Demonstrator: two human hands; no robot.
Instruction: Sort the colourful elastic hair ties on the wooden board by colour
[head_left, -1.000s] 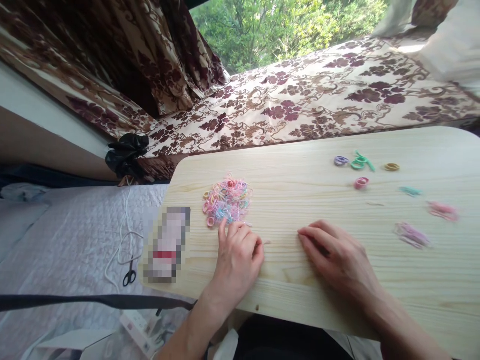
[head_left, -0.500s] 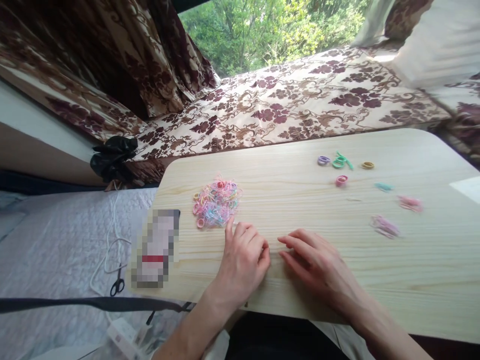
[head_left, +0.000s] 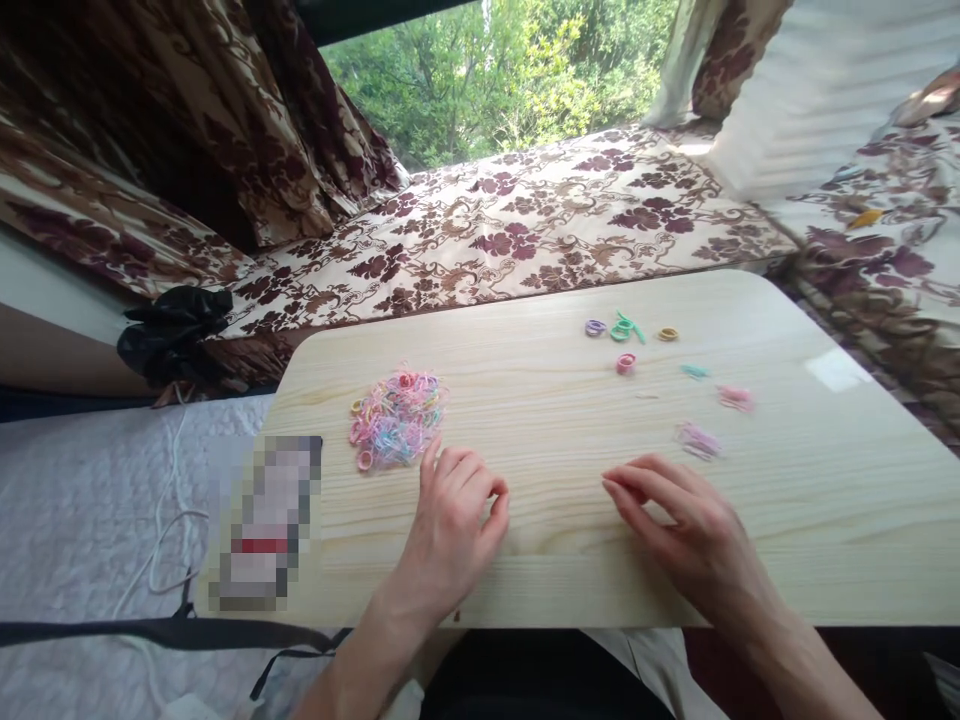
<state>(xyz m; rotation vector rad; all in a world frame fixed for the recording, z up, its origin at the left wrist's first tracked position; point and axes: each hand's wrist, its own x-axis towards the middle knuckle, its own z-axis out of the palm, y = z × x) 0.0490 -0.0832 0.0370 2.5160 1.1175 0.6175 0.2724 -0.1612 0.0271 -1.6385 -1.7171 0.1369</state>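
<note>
At the far left, a pale quilted cover (head_left: pixel 67 500) spreads below a patterned curtain (head_left: pixel 277 120), and a black bag (head_left: pixel 176 325) sits near the corner of the table (head_left: pixel 540 580). On the table's left end lies a flat, blurred-out object (head_left: pixel 262 520) with a red band across it. To its right is the pile of small elastic bands (head_left: pixel 397 415), a loose tangle of pink, blue and yellow with a few thicker rings at its left edge.

The left hand (head_left: pixel 454 515) rests just in front of the pile, its index finger reaching toward the pile's near edge. The other fingers are curled in toward the thumb; whether they hold a band cannot be told.

Farther right, near the table's far edge, stand a purple coil (head_left: pixel 595 327), a green coil (head_left: pixel 621 328) with a loose end and, nearer, a pink coil (head_left: pixel 625 364). The right hand (head_left: pixel 690 515) is over the near side, thumb and index fingertips drawn together; anything between them is too small to tell. Beyond it lie a thin pale strand (head_left: pixel 646 397), a mustard ring (head_left: pixel 667 334), a small teal bunch (head_left: pixel 695 371), a lilac bunch (head_left: pixel 697 441) and, rightmost, a pink bunch (head_left: pixel 735 398), all apart.
</note>
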